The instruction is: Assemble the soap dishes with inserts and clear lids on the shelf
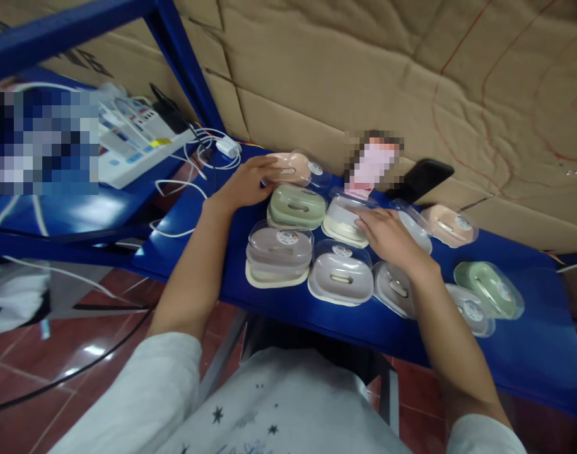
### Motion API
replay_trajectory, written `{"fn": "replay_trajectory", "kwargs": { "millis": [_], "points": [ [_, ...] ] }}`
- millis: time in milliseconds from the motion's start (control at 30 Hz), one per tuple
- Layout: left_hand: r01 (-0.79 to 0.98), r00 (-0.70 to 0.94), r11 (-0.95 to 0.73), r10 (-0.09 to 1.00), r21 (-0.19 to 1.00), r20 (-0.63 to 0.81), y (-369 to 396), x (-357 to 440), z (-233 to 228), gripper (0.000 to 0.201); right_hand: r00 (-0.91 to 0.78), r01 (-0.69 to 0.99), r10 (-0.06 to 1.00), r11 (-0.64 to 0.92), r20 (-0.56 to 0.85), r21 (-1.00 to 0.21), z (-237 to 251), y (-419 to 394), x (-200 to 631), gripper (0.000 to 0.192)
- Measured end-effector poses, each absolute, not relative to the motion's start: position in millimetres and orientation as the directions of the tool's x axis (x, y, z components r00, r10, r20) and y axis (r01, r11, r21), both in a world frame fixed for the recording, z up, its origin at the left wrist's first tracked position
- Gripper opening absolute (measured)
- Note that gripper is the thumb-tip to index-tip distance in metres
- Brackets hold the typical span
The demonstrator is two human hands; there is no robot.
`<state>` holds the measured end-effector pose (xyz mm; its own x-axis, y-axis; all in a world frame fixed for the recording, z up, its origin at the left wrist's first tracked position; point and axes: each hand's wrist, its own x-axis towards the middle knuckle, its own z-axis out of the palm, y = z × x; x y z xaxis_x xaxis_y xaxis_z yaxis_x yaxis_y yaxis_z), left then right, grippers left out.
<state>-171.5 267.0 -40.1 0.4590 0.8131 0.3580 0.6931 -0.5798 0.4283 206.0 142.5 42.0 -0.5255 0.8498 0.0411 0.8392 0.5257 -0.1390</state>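
Note:
Two loose rows of oval soap dishes with clear domed lids cover much of the blue table. My left hand [253, 183] grips the left end of a peach soap dish [291, 169] at the back, fingers over it and thumb lower down. A green soap dish [297, 207] sits just in front of it. My right hand [387, 233] is closed on the right end of a white soap dish [342, 217] with a cream base. In front are a grey-lilac soap dish [279, 252] and another grey soap dish [340, 277]. My right forearm partly hides a further grey dish [393, 290].
A blurred upright phone [371, 167] and a black phone [423, 180] lean against the cardboard [316, 82]. More dishes, one peach [449, 226] and one green [489, 290], lie to the right. Left are a power strip [127, 161], white cables and a blue frame [184, 69].

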Motion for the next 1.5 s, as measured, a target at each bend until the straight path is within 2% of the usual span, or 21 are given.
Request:
{"fn": "replay_trajectory", "kwargs": {
  "millis": [67,167,233,333,400,533,633,733,800,900,967,1033,1100,1167,1267,1367,1500],
  "points": [
    [0.689,0.480,-0.581,0.814,0.433,0.328,268.3,-173.1,-41.9,0.051,-0.487,0.860,0.868,0.496,0.100,-0.121,47.6,138.9,212.1,0.044],
    [0.695,0.443,-0.542,0.840,0.472,0.312,269.6,-173.0,-41.4,0.043,-0.428,0.894,0.885,0.445,0.187,-0.060,59.4,122.7,218.3,0.043],
    [0.693,0.417,-0.525,0.851,0.495,0.319,268.5,-171.3,-38.5,0.039,-0.438,0.881,0.877,0.463,0.201,-0.101,68.2,103.6,223.3,0.042],
    [0.693,0.402,-0.525,0.850,0.494,0.341,264.3,-166.8,-32.7,0.041,-0.464,0.842,0.874,0.486,0.147,-0.233,76.5,65.4,238.3,0.040],
    [0.698,0.394,-0.529,0.847,0.483,0.357,261.3,-163.2,-29.9,0.044,-0.437,0.853,0.895,0.445,0.091,-0.273,74.5,38.0,253.7,0.040],
    [0.709,0.349,-0.506,0.857,0.491,0.379,259.2,-157.5,-29.6,0.056,-0.316,0.921,0.948,0.317,0.039,-0.227,52.4,-5.3,283.8,0.058],
    [0.704,0.281,-0.463,0.878,0.539,0.387,261.0,-154.5,-31.8,0.068,-0.290,0.931,0.957,0.286,0.015,-0.227,34.2,-19.4,295.2,0.068],
    [0.673,0.269,-0.454,0.886,0.583,0.379,264.6,-151.1,-31.9,0.078,-0.299,0.910,0.953,0.299,0.045,-0.286,27.6,-17.8,299.7,0.059],
    [0.658,0.291,-0.470,0.880,0.589,0.377,266.9,-148.5,-28.0,0.080,-0.294,0.899,0.948,0.317,0.123,-0.301,29.8,-12.6,300.3,0.050],
    [0.647,0.308,-0.488,0.870,0.586,0.385,260.4,-144.8,-10.5,0.073,-0.192,0.949,0.931,0.256,0.311,-0.182,37.7,-9.6,294.3,0.038],
    [0.650,0.305,-0.497,0.864,0.575,0.401,239.6,-140.7,9.2,0.060,-0.160,0.970,0.915,0.216,0.370,-0.115,41.1,-15.2,285.3,0.031],
    [0.657,0.291,-0.503,0.856,0.561,0.427,200.5,-132.5,30.7,0.041,-0.207,0.959,0.926,0.256,0.316,-0.120,39.7,-25.7,275.3,0.027],
    [0.637,0.301,-0.521,0.846,0.568,0.440,147.3,-117.8,46.9,0.028,-0.258,0.948,0.940,0.291,0.225,-0.127,33.0,-36.9,268.2,0.032],
    [0.569,0.482,-0.641,0.767,0.515,0.423,91.4,-96.5,52.0,0.021,-0.265,0.949,0.949,0.288,0.170,-0.129,24.0,-44.5,266.2,0.040],
    [0.532,0.692,-0.778,0.627,0.335,0.358,29.8,-59.2,38.5,0.024,-0.264,0.940,0.954,0.288,0.141,-0.185,15.7,-44.4,270.9,0.040],
    [0.555,0.719,-0.796,0.605,0.241,0.342,8.5,-31.5,15.3,0.029,-0.267,0.923,0.950,0.300,0.160,-0.241,19.6,-34.3,276.2,0.040],
    [0.652,0.574,-0.719,0.676,0.241,0.463,8.9,-17.3,-0.5,0.039,-0.173,0.957,0.930,0.237,0.324,-0.168,32.1,-32.4,285.1,0.042]
  ]
}}
